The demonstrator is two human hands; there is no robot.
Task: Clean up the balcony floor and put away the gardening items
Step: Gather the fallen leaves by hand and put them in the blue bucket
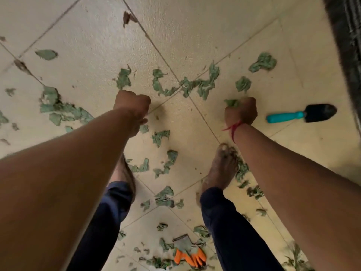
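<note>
Right hand: clenched round leaf tuft, low over floor; red thread at wrist.
Left hand: curled to fist, well apart from right; contents hidden, cannot tell.
Leaf scraps: green, torn, scattered across tiled floor, thickest beyond both hands.
Trowel: teal handle, black blade, flat on tile just right of right hand, not touched.
Glove: grey, orange fingertips, on floor at bottom edge between legs, among scraps.
Bare feet: on tiles, scraps touching right foot.
</note>
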